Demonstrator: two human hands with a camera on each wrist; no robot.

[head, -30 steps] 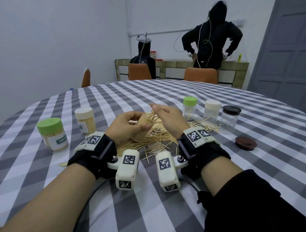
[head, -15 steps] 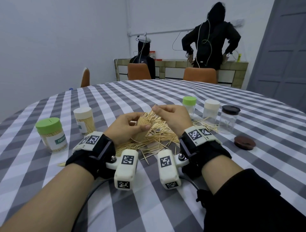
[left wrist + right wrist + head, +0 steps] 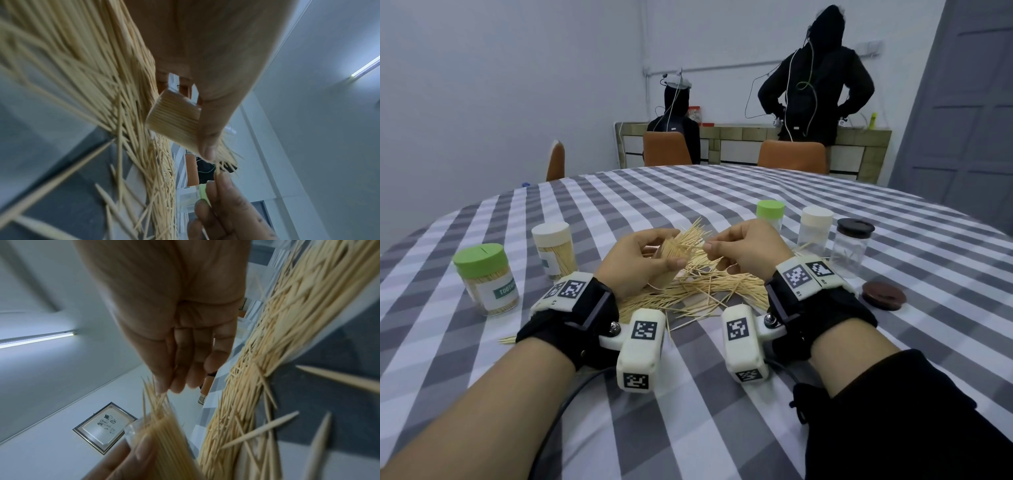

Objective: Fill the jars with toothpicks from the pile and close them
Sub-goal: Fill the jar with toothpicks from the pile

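Note:
My left hand [image 3: 643,260] grips a clear jar [image 3: 671,255] packed with toothpicks, tilted with its mouth toward the right; the same jar [image 3: 174,120] shows in the left wrist view. Toothpicks stick out of its mouth in a loose fan. My right hand [image 3: 739,246] pinches the ends of these protruding toothpicks [image 3: 693,241] with thumb and forefinger. In the right wrist view the right fingertips [image 3: 164,386] meet the toothpick tips above the jar [image 3: 164,434]. Below both hands the loose toothpick pile [image 3: 698,291] is spread on the checked tablecloth.
Two filled, lidded jars stand at left: a green-lidded one [image 3: 486,277] and a cream-lidded one [image 3: 554,248]. At right stand a green-lidded jar [image 3: 770,212], a cream-lidded jar [image 3: 815,229] and a brown-lidded jar [image 3: 851,246]. A loose brown lid [image 3: 883,295] lies beside them. Two people and orange chairs are beyond the table.
My right hand has drawn slightly right, away from the jar mouth, still pinching the toothpick ends. The left hand keeps holding the tilted jar in about the same place.

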